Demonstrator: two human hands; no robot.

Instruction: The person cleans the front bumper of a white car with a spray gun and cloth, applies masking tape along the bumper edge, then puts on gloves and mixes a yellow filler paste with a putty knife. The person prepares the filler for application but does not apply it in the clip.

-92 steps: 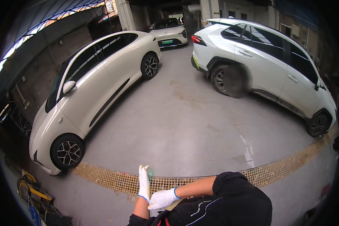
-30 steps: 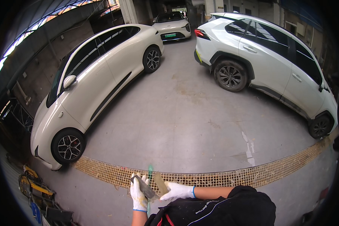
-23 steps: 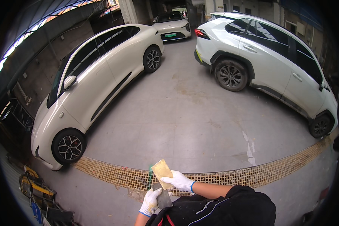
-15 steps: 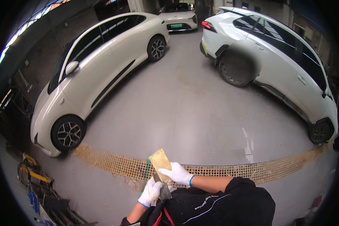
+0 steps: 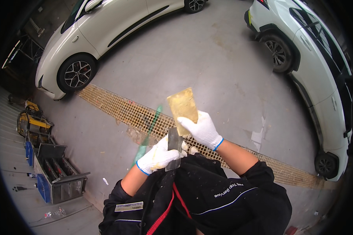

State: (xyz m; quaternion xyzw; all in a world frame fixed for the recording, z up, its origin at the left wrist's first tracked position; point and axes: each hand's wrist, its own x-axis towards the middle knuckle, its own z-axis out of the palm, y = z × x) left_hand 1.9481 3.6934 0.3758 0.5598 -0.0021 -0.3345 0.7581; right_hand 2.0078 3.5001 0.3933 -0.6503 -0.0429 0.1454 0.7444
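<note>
My right hand (image 5: 204, 129), in a white work glove with a blue cuff, grips a flat rectangular yellow plate (image 5: 183, 105) by its lower end, thumb across its face. The plate is blotchy, as if smeared with something pale. My left hand (image 5: 156, 156), gloved alike and stained yellowish, is closed around a narrow dark grey flat scraper (image 5: 174, 143). The scraper stands upright in front of my chest, its top close to the plate's lower end. Whether the two touch I cannot tell.
A floor grating (image 5: 133, 111) crosses beneath my hands, with a green strip (image 5: 148, 135) lying over it. A cream car (image 5: 117, 23) stands far left, a white car (image 5: 313, 74) at right. At left are an open toolbox (image 5: 64, 184) and yellow equipment (image 5: 35, 117).
My view has tilted downward, so the cars sit higher and a third car is out of sight. The plate and scraper remain gripped and now appear larger and higher in the picture.
</note>
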